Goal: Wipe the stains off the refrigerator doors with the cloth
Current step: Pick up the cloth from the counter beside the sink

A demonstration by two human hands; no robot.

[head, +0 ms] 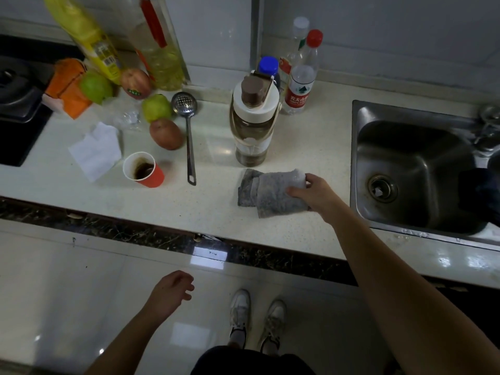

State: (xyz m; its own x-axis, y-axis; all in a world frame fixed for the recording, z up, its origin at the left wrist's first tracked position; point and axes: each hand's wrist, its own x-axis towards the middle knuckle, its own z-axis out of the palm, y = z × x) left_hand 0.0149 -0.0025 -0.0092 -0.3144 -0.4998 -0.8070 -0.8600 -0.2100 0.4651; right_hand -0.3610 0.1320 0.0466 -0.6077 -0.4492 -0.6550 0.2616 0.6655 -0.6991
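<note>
— Well, any room round the cloth?
— Plenty. Saw it folded, grey, flat on the counter, near the front edge, with bare top to its left and in front. Just behind it, a tall flask with a white lid; to the right, past the hand, a steel sink.
— And the grip?
— Caught the right hand closed on the cloth's right end, fingers and thumb curled round the fold. Found the left hand low over the floor, well apart from the counter, fingers loosely curled, holding nothing.
— Anything to read?
— Little. Made out white Chinese characters on the red label of a clear bottle by the wall; could not read the small print beneath. Noticed a barcode on a yellow bag at the back left, writing too blurred.
— And the rest?
— Pale speckled top, dark stone strip along its edge. Left of the cloth, well apart: a metal skimmer, a red paper cup with dark dregs, a white napkin, some fruit, a black stove at the far left. Below, glossy pale tiles and white shoes.
</note>
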